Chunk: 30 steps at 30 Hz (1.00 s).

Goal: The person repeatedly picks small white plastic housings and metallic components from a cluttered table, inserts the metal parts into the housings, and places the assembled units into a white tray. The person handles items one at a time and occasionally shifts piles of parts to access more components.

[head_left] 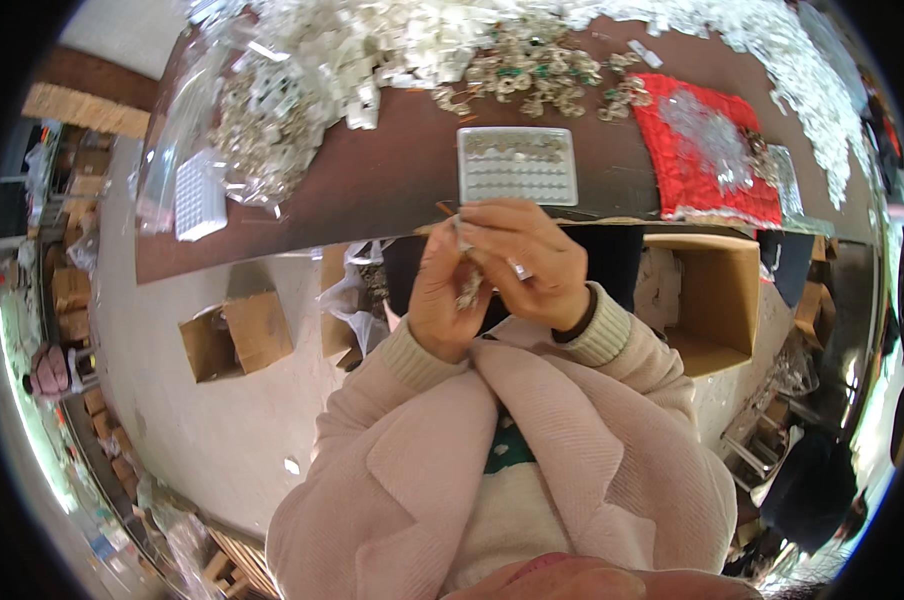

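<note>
My left hand point(439, 295) and my right hand point(532, 258) meet just off the table's front edge, fingers closed and nearly touching. A bunch of small pale metallic pieces point(468, 291) shows in my left palm. Between the fingertips of both hands sits a tiny greyish piece, too small to name; my right thumb and fingers pinch at it. Directly beyond them lies a white plastic tray point(517, 190) with rows of small slots. Its far rows hold small metallic pieces point(512, 147). Loose metallic pieces point(542, 78) are heaped farther back on the brown table point(392, 165).
White slotted trays point(201, 195) stand at the left beside a clear bag of small pieces point(267, 130). A red cloth point(677, 180) carries clear plastic bits point(707, 135) at the right. White pieces point(402, 35) pile along the back. Cardboard boxes point(257, 330) sit on the floor below.
</note>
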Motion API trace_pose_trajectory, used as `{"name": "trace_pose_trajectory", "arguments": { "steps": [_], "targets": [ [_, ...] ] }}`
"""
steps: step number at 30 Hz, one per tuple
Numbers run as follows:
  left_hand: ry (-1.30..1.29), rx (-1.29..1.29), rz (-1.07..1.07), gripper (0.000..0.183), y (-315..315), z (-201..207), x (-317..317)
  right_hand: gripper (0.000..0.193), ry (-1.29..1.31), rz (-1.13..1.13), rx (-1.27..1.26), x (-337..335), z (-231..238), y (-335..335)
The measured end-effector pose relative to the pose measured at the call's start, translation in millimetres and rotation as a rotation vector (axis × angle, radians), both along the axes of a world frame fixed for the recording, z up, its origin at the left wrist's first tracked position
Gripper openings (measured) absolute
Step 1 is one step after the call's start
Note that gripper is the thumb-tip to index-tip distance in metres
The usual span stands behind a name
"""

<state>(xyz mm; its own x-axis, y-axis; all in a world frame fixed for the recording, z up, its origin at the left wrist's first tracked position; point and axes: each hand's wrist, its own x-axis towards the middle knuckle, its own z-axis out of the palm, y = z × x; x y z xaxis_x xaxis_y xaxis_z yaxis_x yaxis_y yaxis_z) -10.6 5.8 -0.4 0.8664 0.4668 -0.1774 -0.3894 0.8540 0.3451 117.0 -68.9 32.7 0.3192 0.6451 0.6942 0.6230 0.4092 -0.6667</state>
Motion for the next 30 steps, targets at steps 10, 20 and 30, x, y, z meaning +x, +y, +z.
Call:
{"name": "trace_pose_trajectory", "arguments": {
  "steps": [10, 20, 30],
  "targets": [
    [0.219, 0.069, 0.007, 0.017, -3.0, 11.3, 14.6, 0.025, 0.055, -0.382, -0.290, 60.3, -15.6, -63.8],
    [0.125, 0.054, -0.048, 0.017, -2.3, 4.9, 20.9, 0.017, -0.091, -1.070, -0.477, 178.5, -50.5, -122.7],
    [0.106, 0.068, -0.044, 0.014, -1.2, 5.8, 19.8, 0.008, -0.179, -0.951, -0.437, 184.7, -49.8, -114.8]
  ]
}}
